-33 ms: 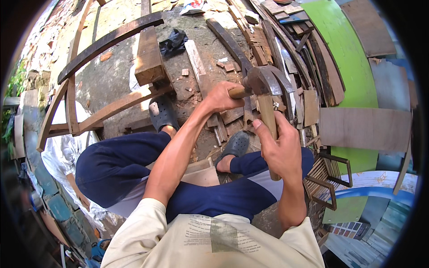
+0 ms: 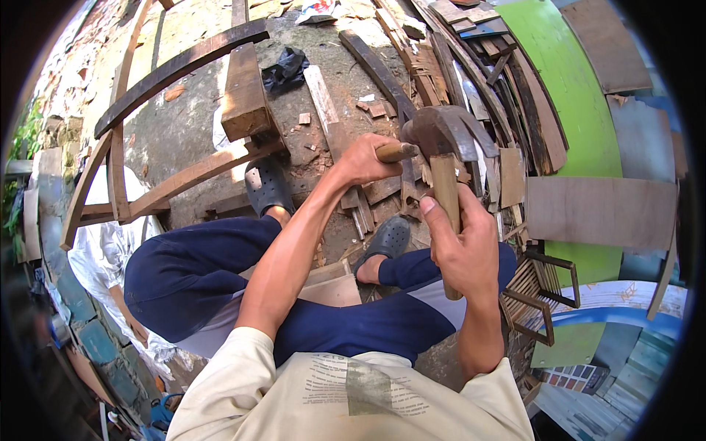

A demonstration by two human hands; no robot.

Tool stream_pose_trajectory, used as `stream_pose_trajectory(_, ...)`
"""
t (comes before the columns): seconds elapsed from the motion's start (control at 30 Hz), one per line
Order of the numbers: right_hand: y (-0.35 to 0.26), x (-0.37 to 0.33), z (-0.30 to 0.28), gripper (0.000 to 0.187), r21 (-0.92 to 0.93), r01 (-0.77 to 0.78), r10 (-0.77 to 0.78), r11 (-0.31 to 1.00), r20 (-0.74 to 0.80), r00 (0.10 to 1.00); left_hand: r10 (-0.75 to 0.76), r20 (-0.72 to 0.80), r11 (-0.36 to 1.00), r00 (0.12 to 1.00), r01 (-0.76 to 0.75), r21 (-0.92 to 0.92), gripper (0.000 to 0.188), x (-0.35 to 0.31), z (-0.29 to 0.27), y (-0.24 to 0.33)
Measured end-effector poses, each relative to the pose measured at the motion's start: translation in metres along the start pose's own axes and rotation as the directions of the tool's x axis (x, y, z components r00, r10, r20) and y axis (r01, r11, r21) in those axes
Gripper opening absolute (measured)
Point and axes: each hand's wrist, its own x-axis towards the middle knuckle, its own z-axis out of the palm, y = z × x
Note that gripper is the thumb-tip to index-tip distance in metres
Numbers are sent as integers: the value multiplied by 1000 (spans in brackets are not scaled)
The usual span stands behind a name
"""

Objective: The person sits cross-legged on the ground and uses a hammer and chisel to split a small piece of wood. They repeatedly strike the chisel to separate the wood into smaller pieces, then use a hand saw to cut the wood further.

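Note:
My right hand [image 2: 465,246] is wrapped round the wooden handle of a claw hammer [image 2: 446,198], thumb along the handle. The rusty metal hammer head [image 2: 441,134] is uppermost, its claw turned to the right. Closed round a tan, rounded wooden handle [image 2: 396,152], my left hand [image 2: 365,160] is out in front of my knees. The end of that handle sticks out toward the hammer head, just below its striking face and slightly apart from it. Whatever is on the handle's other end is hidden by my fingers, so its kind does not show.
A curved wooden frame [image 2: 184,73] with a thick wood block [image 2: 246,103] stands at the left. Planks and scraps [image 2: 507,81] are piled at the far right beside a green panel [image 2: 577,95]. A slatted wooden rack [image 2: 540,294] is near my right knee. A black plastic bag [image 2: 285,70] lies ahead.
The hammer has shifted slightly to the right, and its head has drawn away from the end of the wooden handle. My left hand has stayed in place.

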Motion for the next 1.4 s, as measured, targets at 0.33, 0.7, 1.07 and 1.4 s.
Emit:
stream_pose_trajectory(0.33,18,4,0,27,50,24,-18,998,-104,994,27,43,999,999,-29,38,14,4,-1,5)
stream_pose_trajectory(0.7,39,-1,6,24,131,158,-144,979,-108,984,-2,22,999,1000,1,32,13,1,0,4)
stream_pose_trajectory(1.07,43,-10,3,25,99,103,-80,990,-218,973,57,15,992,998,-58,116,12,-2,7,8)
stream_pose_trajectory(1.4,57,-7,9,29,131,166,-142,977,-177,974,14,8,981,1000,-15,193,22,-8,14,6)
